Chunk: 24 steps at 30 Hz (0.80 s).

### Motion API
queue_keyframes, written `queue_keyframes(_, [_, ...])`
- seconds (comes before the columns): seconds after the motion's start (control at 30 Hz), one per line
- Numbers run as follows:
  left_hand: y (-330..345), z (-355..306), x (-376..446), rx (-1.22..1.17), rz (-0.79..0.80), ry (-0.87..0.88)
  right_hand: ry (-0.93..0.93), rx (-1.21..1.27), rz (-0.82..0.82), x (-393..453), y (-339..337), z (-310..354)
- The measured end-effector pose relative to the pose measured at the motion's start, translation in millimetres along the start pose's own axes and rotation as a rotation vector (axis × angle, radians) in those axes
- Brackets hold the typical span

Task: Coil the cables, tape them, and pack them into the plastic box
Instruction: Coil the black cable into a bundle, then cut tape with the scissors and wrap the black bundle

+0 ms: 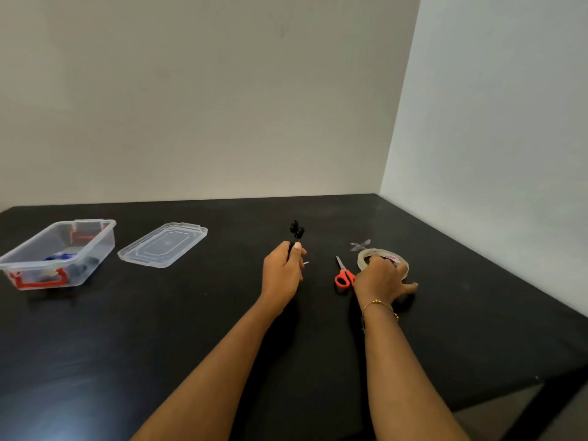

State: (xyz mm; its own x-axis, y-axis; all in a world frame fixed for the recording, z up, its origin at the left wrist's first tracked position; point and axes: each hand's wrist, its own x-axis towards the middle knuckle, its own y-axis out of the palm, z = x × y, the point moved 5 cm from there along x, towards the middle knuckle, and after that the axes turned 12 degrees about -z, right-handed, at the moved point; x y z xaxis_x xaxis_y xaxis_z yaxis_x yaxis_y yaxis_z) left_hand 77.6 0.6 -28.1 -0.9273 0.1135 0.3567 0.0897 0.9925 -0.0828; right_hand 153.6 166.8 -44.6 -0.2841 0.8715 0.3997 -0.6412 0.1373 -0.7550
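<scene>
My left hand (284, 271) grips a coiled black cable (296, 231) above the black table; its loops stick up past my fingers and a small metal plug tip shows at the right of my fist. My right hand (381, 279) rests on the clear tape roll (369, 254) lying flat on the table, fingers curled over its rim. A clear plastic box (95, 246) with red handles stands at the far left, with blue and dark cables inside. Its clear lid (163, 244) lies beside it.
Red-handled scissors (343, 275) lie just left of the tape roll, blades pointing away. A loose strip of clear tape (360, 245) sits behind the roll. Walls close the table (191, 329) at the back and right; its front right corner drops off.
</scene>
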Motion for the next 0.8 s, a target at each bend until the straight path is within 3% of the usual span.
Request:
queue_keyframes(0.17, [-12.7,5.1,6.5,-0.037,-0.061,-0.039,-0.089,0.169,-0.145,-2.2,-12.3,13.1])
queue_keyframes(0.27, [-24.5,3.4,11.1,-0.139,-0.118,-0.119,-0.133,0.592,-0.114,-8.4,-21.3,35.5])
queue_keyframes(0.37, [-50.5,1.0,19.6,-0.128,-0.188,-0.106,-0.137,1.041,0.098,-31.3,-32.0,63.2])
queue_keyframes(0.47, [-89.5,3.8,30.9,-0.010,-0.328,-0.003,-0.086,1.249,0.386,-59.5,-29.4,88.8])
queue_keyframes(0.57, [-125.0,12.2,40.9,0.094,-0.419,0.060,-0.068,1.262,0.577,-83.6,-19.0,114.3])
queue_keyframes(0.8, [-135.6,15.9,47.4,0.142,-0.345,0.102,0.018,1.177,0.886,-122.6,-3.5,160.5])
